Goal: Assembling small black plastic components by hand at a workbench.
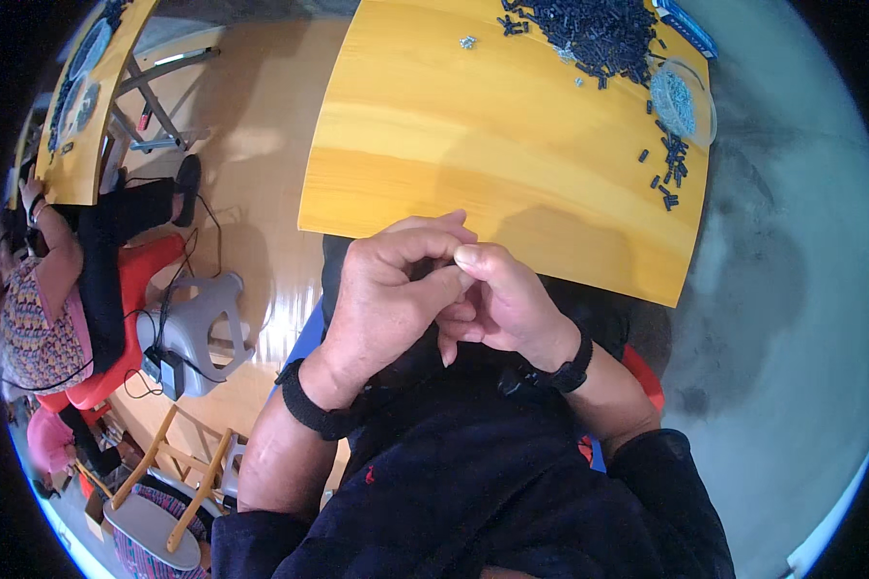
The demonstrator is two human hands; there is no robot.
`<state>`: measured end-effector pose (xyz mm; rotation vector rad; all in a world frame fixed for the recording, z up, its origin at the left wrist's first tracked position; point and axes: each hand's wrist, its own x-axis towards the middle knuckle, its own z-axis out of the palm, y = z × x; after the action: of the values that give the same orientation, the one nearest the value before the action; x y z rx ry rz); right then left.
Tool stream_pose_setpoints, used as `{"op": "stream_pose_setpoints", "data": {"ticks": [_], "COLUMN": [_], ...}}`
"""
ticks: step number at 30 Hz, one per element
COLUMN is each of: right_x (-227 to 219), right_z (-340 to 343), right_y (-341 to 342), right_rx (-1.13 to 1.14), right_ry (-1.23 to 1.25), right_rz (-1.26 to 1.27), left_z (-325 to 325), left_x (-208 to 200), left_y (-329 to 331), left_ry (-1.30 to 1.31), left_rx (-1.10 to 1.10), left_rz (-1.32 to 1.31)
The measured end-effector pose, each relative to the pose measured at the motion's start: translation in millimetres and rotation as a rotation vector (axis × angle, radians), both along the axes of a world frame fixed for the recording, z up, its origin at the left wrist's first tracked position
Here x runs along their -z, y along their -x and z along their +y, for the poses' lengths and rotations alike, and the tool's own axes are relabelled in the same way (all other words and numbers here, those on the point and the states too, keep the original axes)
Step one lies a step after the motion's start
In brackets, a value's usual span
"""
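My left hand (391,285) and my right hand (507,294) meet just off the near edge of the yellow table (434,145), above my lap. Both are closed, with thumbs and fingertips pinched together at one spot. Whatever they pinch, if anything, is too small or hidden to make out. At the table's far right lies a big heap of small black cylindrical pieces (599,34). Beside it a clear round tub (674,101) holds small silvery-blue metal parts. Several loose black pieces (671,169) are scattered below the tub, and a little cluster of metal bits (467,42) lies farther left.
A blue box (686,27) lies at the table's far right corner. On the left, another person (48,299) sits at a second yellow table (87,154). A grey plastic stool (198,333) with cables and a wooden-framed chair (154,526) stand on the floor to my left.
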<state>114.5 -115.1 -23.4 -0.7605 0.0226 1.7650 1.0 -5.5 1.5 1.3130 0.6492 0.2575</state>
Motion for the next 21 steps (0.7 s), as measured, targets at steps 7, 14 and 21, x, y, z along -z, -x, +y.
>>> {"op": "stream_pose_setpoints", "data": {"ticks": [7, 14, 21], "right_x": [4.9, 5.5, 6.8], "right_z": [-4.9, -5.1, -4.8], "right_y": [0.6, 3.9, 7.4], "right_rx": [0.049, 0.079, 0.098], "right_ry": [-0.12, -0.133, -0.102], "right_rz": [0.188, 0.211, 0.146], "left_z": [-6.1, -11.3, -12.8], "left_x": [-6.1, -16.6, -3.6], "left_y": [1.9, -4.2, -0.6], "left_ry": [0.162, 0.232, 0.075], "left_rx": [-0.032, -0.122, -0.11], "left_rz": [0.031, 0.082, 0.086]}}
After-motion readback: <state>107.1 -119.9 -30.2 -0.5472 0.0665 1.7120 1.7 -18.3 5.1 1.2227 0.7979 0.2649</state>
